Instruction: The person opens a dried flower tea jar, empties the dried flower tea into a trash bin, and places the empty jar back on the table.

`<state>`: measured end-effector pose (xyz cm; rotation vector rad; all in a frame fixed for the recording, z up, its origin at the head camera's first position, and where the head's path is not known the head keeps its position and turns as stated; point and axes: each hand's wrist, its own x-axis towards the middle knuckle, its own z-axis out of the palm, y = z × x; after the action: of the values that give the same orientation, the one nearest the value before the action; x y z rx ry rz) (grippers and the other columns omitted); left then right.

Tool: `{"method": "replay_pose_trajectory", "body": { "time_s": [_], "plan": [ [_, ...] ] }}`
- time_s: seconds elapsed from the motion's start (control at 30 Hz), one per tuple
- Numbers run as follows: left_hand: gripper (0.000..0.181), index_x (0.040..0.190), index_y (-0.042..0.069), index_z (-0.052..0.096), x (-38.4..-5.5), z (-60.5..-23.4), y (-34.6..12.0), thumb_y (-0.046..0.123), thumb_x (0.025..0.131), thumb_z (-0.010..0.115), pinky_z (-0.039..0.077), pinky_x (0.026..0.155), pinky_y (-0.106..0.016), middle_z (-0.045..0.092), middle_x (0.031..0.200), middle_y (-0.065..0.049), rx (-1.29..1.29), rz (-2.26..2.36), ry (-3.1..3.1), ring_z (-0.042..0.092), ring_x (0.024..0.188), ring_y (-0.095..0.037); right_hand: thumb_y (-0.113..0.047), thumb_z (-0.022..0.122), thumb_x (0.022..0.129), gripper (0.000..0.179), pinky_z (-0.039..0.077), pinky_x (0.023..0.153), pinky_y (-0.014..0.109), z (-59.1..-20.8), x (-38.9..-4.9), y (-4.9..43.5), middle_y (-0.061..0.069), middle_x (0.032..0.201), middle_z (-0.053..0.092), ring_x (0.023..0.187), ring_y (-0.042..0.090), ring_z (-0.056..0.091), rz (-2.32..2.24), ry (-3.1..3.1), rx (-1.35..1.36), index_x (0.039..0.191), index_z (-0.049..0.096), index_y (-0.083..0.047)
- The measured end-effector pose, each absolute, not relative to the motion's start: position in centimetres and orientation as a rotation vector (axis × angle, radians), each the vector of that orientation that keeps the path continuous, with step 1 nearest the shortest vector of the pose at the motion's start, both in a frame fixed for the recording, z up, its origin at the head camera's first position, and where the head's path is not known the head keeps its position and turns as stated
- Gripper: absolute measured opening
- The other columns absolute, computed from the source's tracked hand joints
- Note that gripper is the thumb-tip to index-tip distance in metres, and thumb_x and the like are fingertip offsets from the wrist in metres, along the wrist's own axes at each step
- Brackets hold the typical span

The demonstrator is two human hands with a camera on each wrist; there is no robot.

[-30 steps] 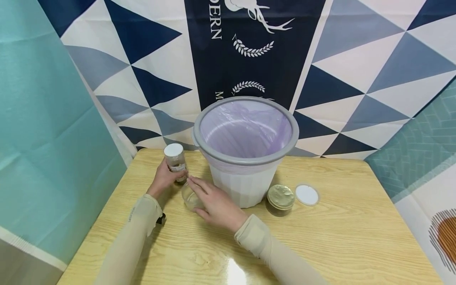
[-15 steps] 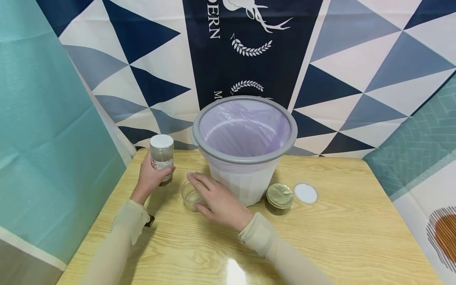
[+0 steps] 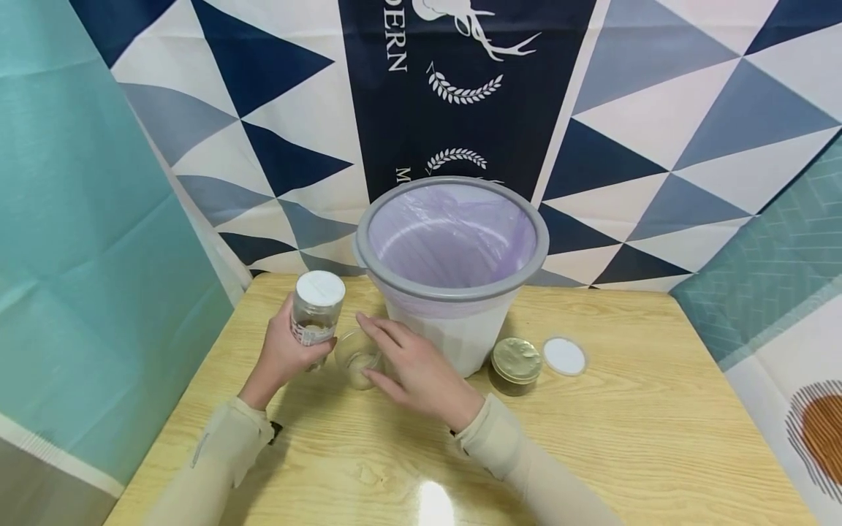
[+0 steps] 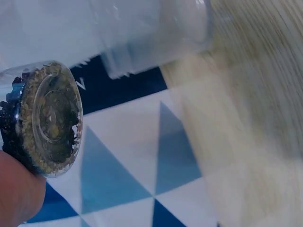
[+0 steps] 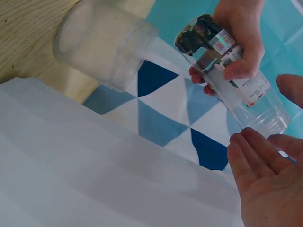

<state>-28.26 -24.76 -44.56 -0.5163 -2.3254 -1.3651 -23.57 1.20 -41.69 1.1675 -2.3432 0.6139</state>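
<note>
My left hand (image 3: 283,354) grips a clear jar (image 3: 316,318) with a white round top and a printed label. Dark and tan bits (image 4: 35,137) lie at its bottom, seen through the base in the left wrist view. The jar leans, its top tipped toward me. Beside it on the table stands a second clear jar (image 3: 351,358), colourless and without a lid. My right hand (image 3: 421,372) is held over the near right side of that jar with its fingers extended. In the right wrist view, the right fingertips (image 5: 248,137) appear close to the labelled jar's top end.
A white bin (image 3: 454,296) with a grey rim and a purple liner stands at the back middle. Right of it sit a gold-topped jar (image 3: 517,361) and a flat white disc (image 3: 566,356). Patterned cloth (image 3: 631,117) hangs behind the wooden table (image 3: 592,453).
My left hand lifted the labelled jar leftward from beside the lidless jar, then brought it back right and nearer, tilted. The right hand shifted slightly right.
</note>
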Motion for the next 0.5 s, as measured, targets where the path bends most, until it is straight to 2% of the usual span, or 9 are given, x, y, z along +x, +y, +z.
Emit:
{"method": "replay_pose_trajectory", "body": {
  "time_s": [0.13,0.3,0.5],
  "plan": [
    [0.075,0.134,0.004,0.056,-26.6,-43.9,-23.7,0.001,0.066,0.088,0.057,0.087,-0.034,0.071,0.118,-0.011,-0.604,-1.302,-2.305,0.066,0.102,-0.016,-0.031,0.072,0.097,0.074,0.052,0.108,0.037,-40.9,-22.3,1.9,0.012,0.143,0.06,0.127,0.025,0.063,0.729,-2.31,1.133,0.158,0.039,-0.007],
    [0.069,0.122,0.003,0.06,-24.6,-43.3,-21.7,0.011,0.06,0.089,0.06,0.075,-0.035,0.075,0.106,-0.009,-0.684,-1.136,-2.302,0.071,0.089,-0.019,-0.04,0.061,0.104,0.064,0.06,0.091,0.032,-39.6,-21.0,3.1,0.009,0.129,0.068,0.104,0.019,0.071,0.874,-2.23,1.062,0.153,0.045,-0.004],
    [0.069,0.115,0.006,0.064,-22.5,-42.9,-18.9,0.025,0.052,0.087,0.059,0.06,-0.032,0.075,0.092,-0.003,-0.782,-0.894,-2.251,0.07,0.072,-0.014,-0.056,0.041,0.107,0.067,0.055,0.067,0.021,-38.7,-20.5,4.2,0.003,0.106,0.068,0.077,0.01,0.063,0.918,-2.175,1.009,0.145,0.053,-0.002]
  ]
}}
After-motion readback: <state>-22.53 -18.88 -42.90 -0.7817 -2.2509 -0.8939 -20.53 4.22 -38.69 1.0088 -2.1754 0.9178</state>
